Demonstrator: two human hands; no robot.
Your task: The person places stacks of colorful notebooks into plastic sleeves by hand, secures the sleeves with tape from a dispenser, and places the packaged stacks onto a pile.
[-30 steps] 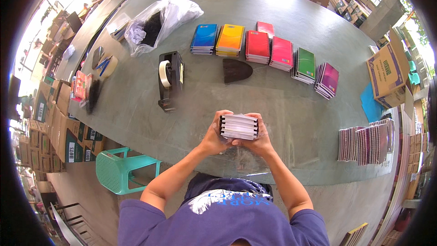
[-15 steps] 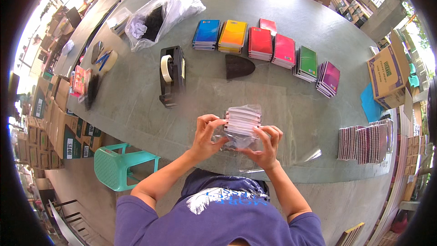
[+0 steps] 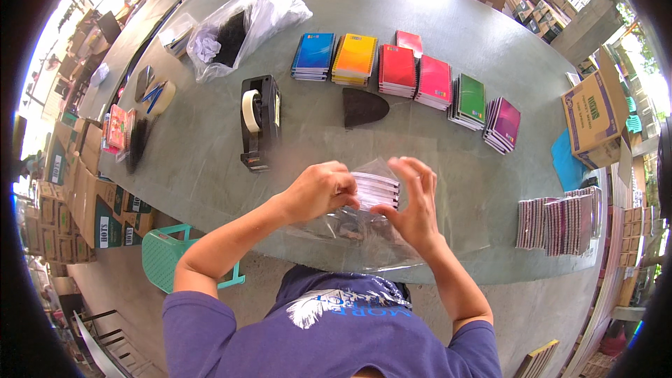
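Observation:
A small stack of notebooks [image 3: 376, 192], white page edges facing up, lies in loose clear plastic film [image 3: 350, 227] at the near part of the table. My left hand [image 3: 322, 187] is closed at the stack's left side, fingertips pinched at the film; the exact grip is partly hidden. At the right side, my right hand [image 3: 414, 204] has its fingers curved and apart, raised by the stack's far corner. Its thumb touches or nearly touches the stack's near edge. More clear film spreads flat beneath and around the stack.
A black tape dispenser [image 3: 260, 122] stands left. Across the far side are blue [image 3: 313, 54], yellow [image 3: 354, 57], red [image 3: 397, 68], pink [image 3: 434, 80], green [image 3: 468, 100] and purple [image 3: 502, 124] notebook stacks. More bundles [image 3: 558, 224] and a carton [image 3: 595, 115] are right; a green stool [image 3: 164, 259] is left.
My left hand has moved right and up over the stack's left side. My right hand's fingers have lifted and spread toward its far corner. The film now spreads wider toward me.

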